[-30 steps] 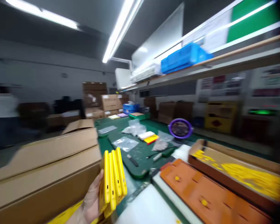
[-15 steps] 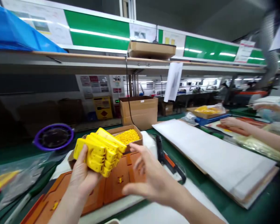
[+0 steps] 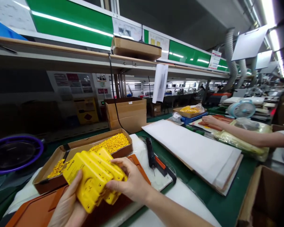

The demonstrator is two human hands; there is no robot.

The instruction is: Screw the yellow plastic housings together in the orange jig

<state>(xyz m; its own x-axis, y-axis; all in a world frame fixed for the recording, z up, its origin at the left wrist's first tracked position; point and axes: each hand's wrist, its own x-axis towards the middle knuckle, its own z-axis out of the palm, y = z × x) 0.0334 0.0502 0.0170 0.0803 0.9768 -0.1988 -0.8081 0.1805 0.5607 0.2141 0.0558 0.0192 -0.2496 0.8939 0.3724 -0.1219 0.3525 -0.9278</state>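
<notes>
Yellow plastic pieces [image 3: 90, 176], glossy and moulded, overlap in a fanned, tilted stack held in the air above an orange panel [image 3: 33, 208], near the lower left of the view. Visible faces: rounded corners, small dark holes, a raised curved feature on the front piece, and a line of dark print near its upper left edge, too small to read.

Left hand [image 3: 69, 201]: closed on the stack from below and the near side, thumb laid on the front face; the other fingers are hidden behind the pieces. Right hand [image 3: 134, 183]: thumb and forefinger on the right end of the stack, set a little apart with yellow plastic between them; the remaining fingers are partly hidden.

Exact count of pieces: cannot be told, since they cover one another. The stack also covers part of a long cardboard tray [image 3: 44, 186] of small yellow parts [image 3: 115, 142]. The orange panel is partly blocked by hands and stack, and cut off at the lower edge. Purple-rimmed basket [image 3: 16, 171], left: cut off, interior dark.
</notes>
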